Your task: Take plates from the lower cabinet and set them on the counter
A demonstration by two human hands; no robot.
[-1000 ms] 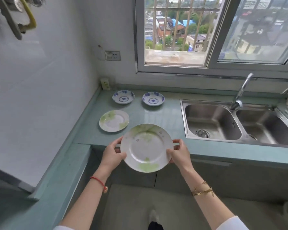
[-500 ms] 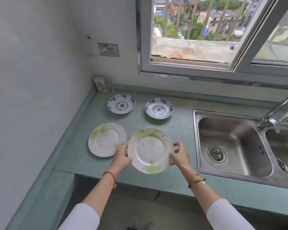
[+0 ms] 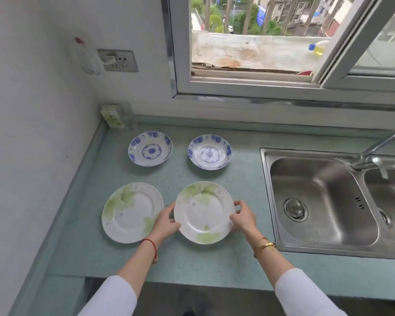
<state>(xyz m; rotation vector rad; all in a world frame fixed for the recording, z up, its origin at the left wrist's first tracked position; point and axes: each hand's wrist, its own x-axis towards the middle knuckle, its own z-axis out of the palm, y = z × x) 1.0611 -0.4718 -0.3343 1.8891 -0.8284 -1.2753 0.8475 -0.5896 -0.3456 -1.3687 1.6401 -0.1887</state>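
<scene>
Both hands are on the green-leaf plate (image 3: 203, 212), low over the pale green table (image 3: 214, 265) and just left of the sink: the left hand (image 3: 167, 221) has its grip closed on the plate's left rim, thumb on top, and the right hand (image 3: 243, 218) has its grip closed on the right rim, fingers curled under. Whether the plate is fully down on the table or a touch above it, I cannot tell. The plate is bare, nothing on it. Just beside it to the left lies a second green-leaf plate (image 3: 129, 213), flat on the table, also bare, with the left hand's knuckles over its right edge. Behind them, nearer the wall, sit two blue-patterned dishes: the left blue dish (image 3: 150, 148) and the right blue dish (image 3: 209, 152), apart from each other, both with nothing in them. To the right the steel sink basin (image 3: 324, 201) holds only its drain plug (image 3: 295, 209), with the tap (image 3: 374, 153) hanging over the divider. In the back corner a small carton (image 3: 111, 116) stands against a clear glass (image 3: 128, 115).
</scene>
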